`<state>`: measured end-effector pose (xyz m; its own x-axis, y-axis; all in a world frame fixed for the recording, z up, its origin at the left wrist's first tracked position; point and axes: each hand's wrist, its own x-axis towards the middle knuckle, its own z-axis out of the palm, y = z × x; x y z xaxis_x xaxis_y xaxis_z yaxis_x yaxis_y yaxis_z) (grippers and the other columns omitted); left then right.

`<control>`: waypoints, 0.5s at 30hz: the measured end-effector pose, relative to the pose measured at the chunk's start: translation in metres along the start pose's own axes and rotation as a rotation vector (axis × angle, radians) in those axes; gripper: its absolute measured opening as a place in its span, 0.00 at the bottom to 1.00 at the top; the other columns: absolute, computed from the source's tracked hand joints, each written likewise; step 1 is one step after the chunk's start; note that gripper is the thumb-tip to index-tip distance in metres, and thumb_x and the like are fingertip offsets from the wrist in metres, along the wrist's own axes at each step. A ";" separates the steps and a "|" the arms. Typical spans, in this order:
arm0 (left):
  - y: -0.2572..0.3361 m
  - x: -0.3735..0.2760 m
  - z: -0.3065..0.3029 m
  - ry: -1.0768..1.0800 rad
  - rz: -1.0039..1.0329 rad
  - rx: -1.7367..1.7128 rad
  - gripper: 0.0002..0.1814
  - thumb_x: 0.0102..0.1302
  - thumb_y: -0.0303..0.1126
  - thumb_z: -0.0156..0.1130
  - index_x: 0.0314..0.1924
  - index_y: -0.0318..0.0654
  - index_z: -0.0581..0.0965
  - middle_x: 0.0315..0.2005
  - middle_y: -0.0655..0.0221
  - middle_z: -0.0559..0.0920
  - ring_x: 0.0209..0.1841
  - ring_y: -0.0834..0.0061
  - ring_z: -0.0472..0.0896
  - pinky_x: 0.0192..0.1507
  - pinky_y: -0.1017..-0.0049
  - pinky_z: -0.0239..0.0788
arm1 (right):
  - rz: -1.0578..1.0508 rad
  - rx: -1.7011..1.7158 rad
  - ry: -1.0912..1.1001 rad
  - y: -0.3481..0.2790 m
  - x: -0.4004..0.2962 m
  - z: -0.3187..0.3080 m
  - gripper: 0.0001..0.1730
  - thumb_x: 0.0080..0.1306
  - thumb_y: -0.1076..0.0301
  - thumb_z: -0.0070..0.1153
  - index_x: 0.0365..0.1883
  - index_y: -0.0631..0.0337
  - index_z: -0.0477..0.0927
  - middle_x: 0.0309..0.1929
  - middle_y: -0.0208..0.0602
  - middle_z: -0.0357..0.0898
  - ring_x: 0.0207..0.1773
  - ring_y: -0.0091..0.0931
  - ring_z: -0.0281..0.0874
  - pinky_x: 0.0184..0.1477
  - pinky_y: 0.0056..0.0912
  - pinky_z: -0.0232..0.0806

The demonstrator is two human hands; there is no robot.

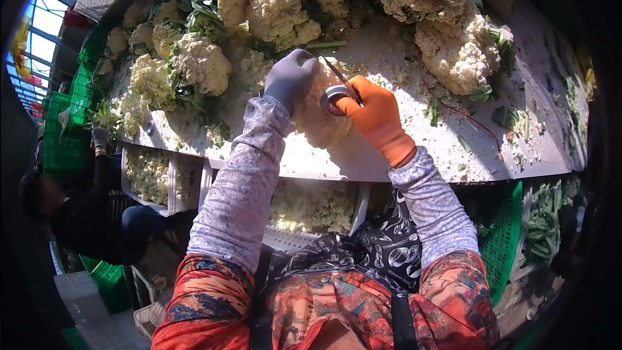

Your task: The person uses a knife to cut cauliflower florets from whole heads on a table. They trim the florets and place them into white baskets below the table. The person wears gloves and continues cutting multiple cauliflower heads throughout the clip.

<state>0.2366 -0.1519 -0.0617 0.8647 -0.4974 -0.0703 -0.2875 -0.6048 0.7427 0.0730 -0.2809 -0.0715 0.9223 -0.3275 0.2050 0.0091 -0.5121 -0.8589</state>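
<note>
My left hand [292,78], in a grey glove, is closed at the upper left side of a cauliflower head [321,114]; its fingertips are hidden, so what exactly they grip does not show. In an orange glove, my right hand [371,112] holds a pair of scissors [335,97] by the handles, a dark blade pointing up and left over the cauliflower, close to the left fist. The head lies on the white tabletop [369,155], among scattered crumbs and leaf bits.
Several cauliflower heads [282,19] are heaped at the table's far side, more [457,53] at the right. Under the near edge stand crates of florets [311,206] and a green crate [500,243]. A red string [466,115] lies at the right. Another person [92,218] sits at the left.
</note>
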 end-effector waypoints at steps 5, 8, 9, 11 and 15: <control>-0.001 0.002 0.003 -0.020 -0.085 -0.045 0.18 0.68 0.45 0.59 0.49 0.42 0.84 0.42 0.57 0.88 0.47 0.61 0.86 0.53 0.67 0.75 | -0.116 -0.024 0.011 0.001 -0.003 0.006 0.13 0.61 0.62 0.66 0.41 0.56 0.81 0.32 0.43 0.82 0.35 0.42 0.83 0.38 0.41 0.73; -0.001 0.001 0.003 -0.005 -0.045 -0.024 0.19 0.67 0.45 0.58 0.49 0.41 0.84 0.41 0.58 0.88 0.46 0.61 0.86 0.53 0.68 0.75 | -0.266 0.101 -0.057 0.002 -0.002 0.007 0.14 0.60 0.62 0.68 0.40 0.57 0.81 0.32 0.41 0.82 0.35 0.41 0.83 0.37 0.40 0.74; -0.002 0.001 0.002 0.008 0.001 0.004 0.19 0.67 0.46 0.58 0.49 0.41 0.84 0.41 0.58 0.88 0.46 0.61 0.86 0.53 0.68 0.75 | -0.184 0.050 0.004 0.002 0.000 0.006 0.14 0.60 0.62 0.69 0.40 0.57 0.81 0.32 0.41 0.83 0.34 0.40 0.83 0.37 0.39 0.74; -0.004 -0.001 0.001 -0.003 0.111 0.069 0.20 0.66 0.47 0.59 0.48 0.41 0.84 0.41 0.57 0.88 0.46 0.60 0.86 0.53 0.67 0.75 | -0.123 -0.030 0.074 0.002 -0.001 0.006 0.15 0.60 0.61 0.70 0.40 0.57 0.81 0.33 0.41 0.83 0.34 0.39 0.84 0.37 0.38 0.74; -0.009 -0.003 0.002 0.062 0.127 0.034 0.19 0.66 0.46 0.59 0.48 0.41 0.84 0.39 0.58 0.87 0.45 0.62 0.86 0.52 0.69 0.75 | 0.127 0.249 -0.148 0.002 -0.008 0.006 0.10 0.62 0.68 0.67 0.40 0.62 0.82 0.31 0.41 0.84 0.33 0.29 0.83 0.39 0.28 0.73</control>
<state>0.2356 -0.1456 -0.0696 0.8437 -0.5329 0.0649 -0.4092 -0.5602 0.7203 0.0681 -0.2748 -0.0770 0.9682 -0.2477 0.0342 -0.0320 -0.2583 -0.9655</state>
